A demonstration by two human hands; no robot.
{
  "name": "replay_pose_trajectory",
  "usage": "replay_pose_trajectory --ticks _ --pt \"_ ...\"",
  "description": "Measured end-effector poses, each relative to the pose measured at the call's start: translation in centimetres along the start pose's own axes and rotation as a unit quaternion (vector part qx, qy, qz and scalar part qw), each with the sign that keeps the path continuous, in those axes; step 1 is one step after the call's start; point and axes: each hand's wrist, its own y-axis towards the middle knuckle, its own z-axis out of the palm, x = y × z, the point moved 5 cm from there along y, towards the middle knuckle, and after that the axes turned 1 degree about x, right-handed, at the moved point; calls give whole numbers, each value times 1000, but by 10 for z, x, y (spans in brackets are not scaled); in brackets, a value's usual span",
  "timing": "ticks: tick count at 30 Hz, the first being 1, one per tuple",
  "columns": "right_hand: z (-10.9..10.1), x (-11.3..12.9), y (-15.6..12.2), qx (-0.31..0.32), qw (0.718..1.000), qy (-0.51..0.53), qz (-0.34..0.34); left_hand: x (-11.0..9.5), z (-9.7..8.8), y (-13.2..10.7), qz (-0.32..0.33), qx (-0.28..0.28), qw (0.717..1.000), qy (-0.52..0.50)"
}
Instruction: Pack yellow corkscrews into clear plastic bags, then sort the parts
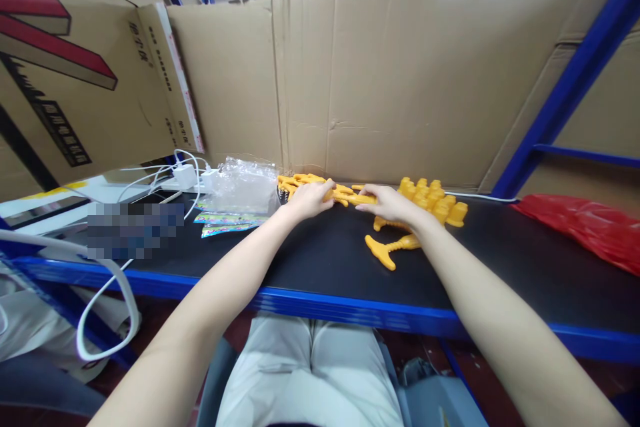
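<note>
Over the black tabletop, my left hand (314, 200) has its fingers closed on a yellow plastic piece, at the front of a pile of yellow plastic pieces (304, 179). My right hand (384, 204) pinches the right end of a yellow plastic piece (357, 199) that stretches between both hands. Whether both hands grip the same piece I cannot tell. Beside my right wrist lies a yellow T-shaped handle (384, 253) with a ridged shaft, its far end partly under my forearm. Another yellow piece (380, 222) shows behind it. Several yellow cup-shaped parts (434, 197) stand behind my right forearm.
Clear plastic bags (243, 190) with colourful edges lie left of the pile. White cables and chargers (185, 175) sit farther left. A red plastic bag (583, 223) is at the right. Cardboard (400, 80) walls the back; a blue metal edge (350, 307) runs along the front.
</note>
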Motion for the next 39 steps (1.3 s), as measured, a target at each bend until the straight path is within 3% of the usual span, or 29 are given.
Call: replay_pose_trajectory --ticks 5,14,20,28,34,39 --pt "-2 1 3 -57 996 -60 -38 1 1 -2 -10 6 1000 -16" --pt "6 10 3 5 994 -101 -36 2 3 -1 -17 22 1000 -5" --pt "3 10 1 -40 993 -91 -67 0 2 0 -16 17 1000 -14" --pt "11 7 5 2 996 -85 -37 4 1 -1 -26 13 999 -16" --pt "0 5 0 -23 992 -118 -34 8 2 0 -34 10 999 -1" --pt "-10 -16 -2 -38 993 -105 36 34 -3 -1 -119 -20 992 39"
